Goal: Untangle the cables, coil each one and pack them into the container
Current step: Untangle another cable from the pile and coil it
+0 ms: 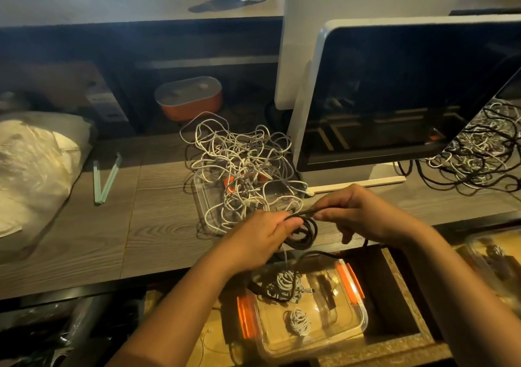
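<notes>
My left hand (263,237) grips a black cable (306,232) wound into a small coil at the desk's front edge. My right hand (358,211) pinches the free end of that cable just above the coil. Its tail drops down toward a clear container (352,324) with orange clips below the desk, where a white coil (299,320) and a mixed black and white bundle (282,285) lie. Behind my hands a tangle of white cables (242,169) is heaped over a clear lid (203,200) on the wooden desk.
A monitor (394,98) stands at the right with a second one behind it. Another tangle of black and white cables (479,163) lies beside it. A plastic bag (36,163) and green straws (105,179) sit left; an orange lidded tub (189,98) is at the back.
</notes>
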The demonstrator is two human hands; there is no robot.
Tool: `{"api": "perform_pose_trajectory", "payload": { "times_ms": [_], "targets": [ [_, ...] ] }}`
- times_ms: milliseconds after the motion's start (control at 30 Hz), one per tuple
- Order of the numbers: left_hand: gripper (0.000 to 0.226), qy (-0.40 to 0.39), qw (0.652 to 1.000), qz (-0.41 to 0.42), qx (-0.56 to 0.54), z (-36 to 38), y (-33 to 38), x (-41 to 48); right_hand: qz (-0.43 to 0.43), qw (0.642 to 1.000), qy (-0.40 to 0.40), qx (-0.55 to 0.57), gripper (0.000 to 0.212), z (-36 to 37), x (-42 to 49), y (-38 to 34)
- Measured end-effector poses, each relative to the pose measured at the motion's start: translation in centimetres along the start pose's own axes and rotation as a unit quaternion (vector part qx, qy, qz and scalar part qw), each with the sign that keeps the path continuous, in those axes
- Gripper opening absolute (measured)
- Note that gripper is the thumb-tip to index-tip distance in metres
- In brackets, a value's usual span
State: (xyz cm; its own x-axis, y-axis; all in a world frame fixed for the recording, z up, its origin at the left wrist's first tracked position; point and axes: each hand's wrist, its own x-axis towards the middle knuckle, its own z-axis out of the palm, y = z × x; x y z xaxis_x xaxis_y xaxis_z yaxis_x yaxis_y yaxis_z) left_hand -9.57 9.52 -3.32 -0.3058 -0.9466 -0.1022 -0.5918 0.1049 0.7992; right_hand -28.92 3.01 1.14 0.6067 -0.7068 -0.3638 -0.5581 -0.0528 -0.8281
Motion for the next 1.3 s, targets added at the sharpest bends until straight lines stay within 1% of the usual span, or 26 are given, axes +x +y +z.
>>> {"api": "perform_pose_trajectory", "payload": {
  "times_ms": [67, 133, 167, 200, 233, 300, 333, 367, 433, 500, 567, 633, 700, 800, 833, 933, 1033, 1167, 1233, 1300],
  "targets": [
    [0.05, 0.028, 0.998, 0.058, -0.005, 0.5, 0.6, -0.3, -0.025, 1.0, 0.014, 0.006, 0.022, 0.1, -0.2, -0.2],
    [0.044, 0.075, 0.99, 0.115, -0.036, 1.2, 1.5, -0.3, -0.066, 0.996, 0.026, 0.047, 0.027, 1.3, -0.1, -0.6],
    [0.037, 0.114, 0.983, 0.132, -0.053, 1.4, 1.8, -0.2, -0.075, 0.994, 0.038, 0.065, 0.028, 2.3, 0.1, -0.7],
    [0.032, 0.163, 0.975, 0.133, -0.067, 1.6, 1.7, 0.1, -0.068, 0.994, 0.056, 0.07, 0.029, 3.5, 0.4, -0.7],
    [0.034, 0.217, 0.967, 0.113, -0.068, 1.6, 1.4, 0.4, -0.045, 0.994, 0.08, 0.067, 0.028, 4.7, 0.7, -0.5],
    [0.042, 0.311, 0.949, 0.053, -0.017, 1.6, 0.2, 1.1, -0.009, 0.993, 0.111, 0.029, 0.023, 7.1, 1.2, 0.1],
    [0.045, 0.338, 0.941, 0.022, 0.015, 1.5, -0.3, 1.3, -0.013, 0.993, 0.115, -0.018, 0.019, 8.3, 1.5, 0.4],
    [0.05, 0.345, 0.937, -0.015, 0.048, 1.4, -0.7, 1.4, -0.019, 0.991, 0.107, -0.072, 0.016, 9.4, 1.7, 0.7],
    [0.055, 0.302, 0.937, -0.101, 0.146, 1.4, -1.3, 1.7, -0.026, 0.983, 0.102, -0.154, 0.017, 10.8, 1.8, 1.1],
    [0.056, 0.226, 0.922, -0.15, 0.275, 1.5, -1.9, 2.1, -0.02, 0.963, 0.105, -0.245, 0.021, 10.5, 1.9, 1.6],
    [0.057, 0.157, 0.915, -0.149, 0.341, 1.7, -2.2, 2.1, -0.015, 0.929, 0.118, -0.351, 0.02, 9.2, 2.0, 1.8],
    [0.057, 0.104, 0.919, -0.124, 0.36, 1.9, -2.5, 2.0, -0.008, 0.915, 0.149, -0.375, 0.017, 7.6, 2.1, 1.9],
    [0.055, 0.072, 0.924, -0.098, 0.362, 2.2, -2.7, 1.7, 0.01, 0.906, 0.166, -0.389, 0.015, 6.1, 2.2, 1.4],
    [0.052, 0.036, 0.954, -0.063, 0.291, 2.5, -2.6, 1.0, 0.004, 0.899, 0.173, -0.403, 0.014, 4.6, 2.3, 0.8],
    [0.051, 0.031, 0.964, -0.045, 0.259, 2.7, -2.4, 0.7, 0.007, 0.906, 0.162, -0.39, 0.014, 4.4, 2.3, 0.8],
    [0.055, 0.025, 0.985, -0.001, 0.169, 3.0, -1.6, 0.1, 0.02, 0.948, 0.106, -0.299, 0.019, 3.8, 2.3, 0.9],
    [0.056, 0.008, 0.996, 0.008, 0.086, 3.2, -1.6, 0.2, 0.014, 0.966, 0.064, -0.249, 0.024, 3.0, 2.2, 0.1],
    [0.058, -0.035, 0.998, -0.039, -0.041, 3.1, -0.4, 0.1, -0.001, 0.986, 0.026, -0.164, 0.027, 2.8, 2.5, -1.1],
    [0.056, -0.034, 0.996, -0.032, -0.078, 2.8, 0.3, -0.1, -0.006, 0.994, -0.002, -0.106, 0.026, 2.5, 2.8, -1.4],
    [0.048, -0.015, 0.996, -0.005, -0.091, 2.2, 1.2, -0.3, -0.016, 0.998, -0.059, -0.031, 0.022, 2.2, 2.9, -1.5]
  ]
}}
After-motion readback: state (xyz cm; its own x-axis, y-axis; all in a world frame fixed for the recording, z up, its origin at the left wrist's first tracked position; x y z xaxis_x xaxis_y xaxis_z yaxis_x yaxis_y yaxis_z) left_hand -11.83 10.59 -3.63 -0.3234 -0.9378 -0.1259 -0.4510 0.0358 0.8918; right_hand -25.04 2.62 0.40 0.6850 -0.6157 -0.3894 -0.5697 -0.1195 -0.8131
